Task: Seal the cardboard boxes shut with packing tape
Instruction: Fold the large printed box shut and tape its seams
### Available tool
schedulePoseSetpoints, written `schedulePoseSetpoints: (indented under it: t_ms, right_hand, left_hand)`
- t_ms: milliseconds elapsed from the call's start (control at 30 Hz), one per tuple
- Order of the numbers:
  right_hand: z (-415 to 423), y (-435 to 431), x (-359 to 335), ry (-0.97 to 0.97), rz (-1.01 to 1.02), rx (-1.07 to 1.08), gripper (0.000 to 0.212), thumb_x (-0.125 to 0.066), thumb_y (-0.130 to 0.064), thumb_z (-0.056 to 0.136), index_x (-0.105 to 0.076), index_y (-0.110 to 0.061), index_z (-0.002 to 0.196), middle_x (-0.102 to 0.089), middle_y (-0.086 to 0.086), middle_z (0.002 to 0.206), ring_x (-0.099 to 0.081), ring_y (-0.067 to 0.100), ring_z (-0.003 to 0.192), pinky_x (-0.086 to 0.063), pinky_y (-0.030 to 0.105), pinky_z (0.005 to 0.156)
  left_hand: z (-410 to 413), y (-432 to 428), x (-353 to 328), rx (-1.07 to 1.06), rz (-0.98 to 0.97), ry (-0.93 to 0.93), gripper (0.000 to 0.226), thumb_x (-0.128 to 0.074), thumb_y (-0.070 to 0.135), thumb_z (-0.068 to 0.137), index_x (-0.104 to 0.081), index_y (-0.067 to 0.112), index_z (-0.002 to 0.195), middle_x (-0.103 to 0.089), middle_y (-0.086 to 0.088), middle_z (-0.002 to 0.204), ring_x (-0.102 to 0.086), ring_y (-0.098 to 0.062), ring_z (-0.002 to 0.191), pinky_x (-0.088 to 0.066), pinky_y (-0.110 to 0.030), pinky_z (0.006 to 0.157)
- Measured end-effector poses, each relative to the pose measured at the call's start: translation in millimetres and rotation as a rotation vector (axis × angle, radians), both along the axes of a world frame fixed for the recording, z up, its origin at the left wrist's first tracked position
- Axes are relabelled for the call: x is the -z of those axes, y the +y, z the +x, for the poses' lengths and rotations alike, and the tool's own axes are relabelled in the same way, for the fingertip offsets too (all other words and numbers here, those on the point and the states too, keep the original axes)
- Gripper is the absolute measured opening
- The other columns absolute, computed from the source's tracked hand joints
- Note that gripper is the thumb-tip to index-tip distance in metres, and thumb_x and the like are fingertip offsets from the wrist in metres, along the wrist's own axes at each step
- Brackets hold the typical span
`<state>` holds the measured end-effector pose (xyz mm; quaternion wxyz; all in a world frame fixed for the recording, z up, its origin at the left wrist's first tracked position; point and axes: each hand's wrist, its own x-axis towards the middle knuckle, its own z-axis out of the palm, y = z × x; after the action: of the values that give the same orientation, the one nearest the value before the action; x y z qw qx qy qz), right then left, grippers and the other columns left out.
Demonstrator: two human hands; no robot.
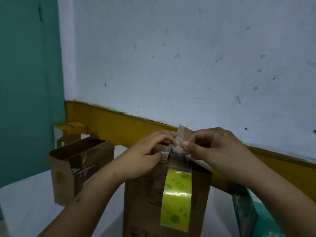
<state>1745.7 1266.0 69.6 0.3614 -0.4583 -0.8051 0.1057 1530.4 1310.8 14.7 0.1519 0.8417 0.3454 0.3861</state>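
left hand (148,156): fingers curled, pinching tape strip (181,136) | right hand (211,147): thumb and forefinger pinching strip | strip: above cardboard box (145,197) top

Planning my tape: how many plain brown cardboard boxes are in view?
2: the taped box at centre, and the open box to its left. More may be hidden behind the open one.

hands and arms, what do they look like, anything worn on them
Both are bare. The left hand and right hand show no gloves, rings or watch, and no sleeve covers either forearm in view. The right thumbnail looks short and plain.
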Motion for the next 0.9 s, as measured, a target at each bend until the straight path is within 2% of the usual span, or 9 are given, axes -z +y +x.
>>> schedulePoseSetpoints:
  t_ms: [67, 133, 200, 300, 400, 600, 700, 800, 900]
  right_hand:
    - [-7, 4, 2, -0.021, -0.012, -0.026, 0.021, -0.067, -0.041, 0.088, -0.075, -0.026, 0.076, -0.069, -0.023, 0.071, -0.064, -0.005, 0.069, -0.049, 0.018, 0.065]
    - [-13, 8, 4, -0.05, -0.012, -0.035, 0.022, -0.066, -0.038, 0.089, -0.074, -0.024, 0.075, -0.064, -0.026, 0.062, -0.06, -0.009, 0.062, -0.041, 0.009, 0.058]
    - [-18, 14, 6, -0.037, -0.018, -0.038, 0.021, -0.066, -0.036, 0.09, -0.073, -0.024, 0.074, -0.065, -0.025, 0.063, -0.062, -0.008, 0.063, -0.042, 0.01, 0.06]
    - [-21, 21, 8, 0.017, -0.04, -0.042, 0.02, -0.067, -0.033, 0.09, -0.074, -0.023, 0.074, -0.071, -0.017, 0.07, -0.067, -0.004, 0.07, -0.054, 0.026, 0.074]
    - [-23, 26, 8, 0.045, -0.042, -0.038, 0.02, -0.067, -0.03, 0.091, -0.074, -0.02, 0.076, -0.073, -0.01, 0.072, -0.069, 0.001, 0.07, -0.058, 0.036, 0.079]
    - [-24, 25, -13, 0.174, -0.04, -0.074, 0.021, -0.064, -0.022, 0.094, -0.073, -0.01, 0.079, -0.076, 0.0, 0.076, -0.074, 0.01, 0.073, -0.061, 0.032, 0.072]
    - [-25, 29, -23, 0.129, -0.004, -0.059, 0.022, -0.065, -0.025, 0.094, -0.073, -0.012, 0.078, -0.075, 0.001, 0.073, -0.073, 0.01, 0.071, -0.061, 0.031, 0.07]
    - [-32, 39, -22, 0.098, -0.013, -0.015, 0.025, -0.065, -0.024, 0.094, -0.073, -0.009, 0.075, -0.074, 0.002, 0.07, -0.073, 0.012, 0.064, -0.062, 0.032, 0.067]
    - [-38, 57, -20, 0.068, -0.005, 0.035, 0.024, -0.066, -0.025, 0.092, -0.073, -0.015, 0.072, -0.072, -0.005, 0.067, -0.071, 0.005, 0.064, -0.055, 0.02, 0.061]
  left_hand:
    - [-6, 6, 0, -0.047, -0.002, 0.087, 0.041, -0.047, 0.012, 0.087, -0.061, 0.044, 0.109, -0.062, 0.023, 0.112, -0.063, -0.012, 0.099, -0.052, -0.044, 0.081]
    - [-11, 10, 2, -0.08, 0.028, 0.155, 0.034, -0.048, 0.019, 0.09, -0.061, 0.049, 0.1, -0.061, 0.03, 0.096, -0.061, -0.007, 0.088, -0.05, -0.04, 0.074]
    - [-15, 9, 5, -0.089, 0.047, 0.19, 0.029, -0.047, 0.023, 0.091, -0.063, 0.046, 0.1, -0.058, 0.031, 0.087, -0.057, 0.001, 0.085, -0.044, -0.03, 0.07]
    - [-16, 5, 4, -0.078, 0.057, 0.216, 0.033, -0.046, 0.019, 0.095, -0.057, 0.049, 0.085, -0.057, 0.024, 0.079, -0.055, 0.001, 0.078, -0.04, -0.028, 0.066]
    - [-18, 4, 2, -0.096, 0.032, 0.221, 0.037, -0.041, 0.027, 0.095, -0.058, 0.059, 0.09, -0.06, 0.038, 0.088, -0.055, 0.008, 0.086, -0.039, -0.023, 0.07]
    - [-18, 3, 11, -0.085, 0.135, 0.245, 0.019, -0.045, 0.036, 0.102, -0.059, 0.05, 0.103, -0.064, 0.021, 0.087, -0.057, -0.001, 0.081, -0.044, -0.037, 0.067]
    - [-18, 4, 2, -0.067, -0.019, 0.195, 0.041, -0.026, 0.056, 0.098, -0.064, 0.042, 0.107, -0.068, 0.02, 0.1, -0.06, 0.004, 0.097, -0.048, -0.039, 0.087]
    - [-13, 2, -16, 0.0, -0.409, -0.056, 0.068, -0.031, 0.085, 0.082, -0.07, 0.038, 0.111, -0.072, 0.02, 0.111, -0.062, 0.006, 0.109, -0.043, -0.028, 0.1]
    - [-3, 7, -35, -0.008, -0.429, 0.013, 0.058, -0.029, 0.079, 0.083, -0.069, 0.044, 0.106, -0.07, 0.025, 0.108, -0.054, 0.009, 0.116, -0.041, -0.019, 0.093]
